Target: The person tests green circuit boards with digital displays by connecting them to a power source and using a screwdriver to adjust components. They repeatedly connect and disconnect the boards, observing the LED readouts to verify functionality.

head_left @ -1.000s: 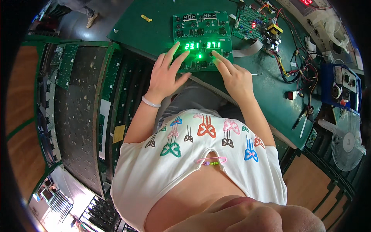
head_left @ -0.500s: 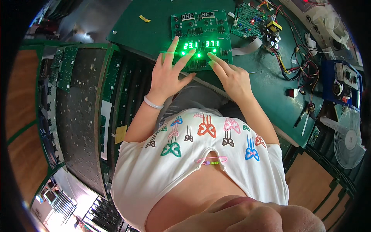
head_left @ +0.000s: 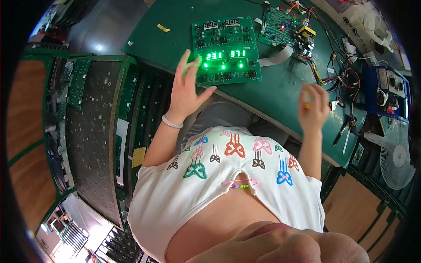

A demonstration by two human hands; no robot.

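Two bare hands out ahead of me. My left hand (head_left: 183, 97) spread, fingertips at the left edge of the lit circuit board (head_left: 231, 66), contact unclear; thumb out toward its lower edge. Board lies flat near my side of the green bench (head_left: 276, 94). My right hand (head_left: 314, 107) well right of it, above the bench, fingers bent, blurred; orange bit (head_left: 307, 105) there, cannot tell if gripped.

Lit green rectangular circuit board (head_left: 229, 66), twelve o'clock: glossy. Green flat worktop (head_left: 276, 97): smooth, satin. White printed shirt (head_left: 215, 177), six o'clock: matt cloth.
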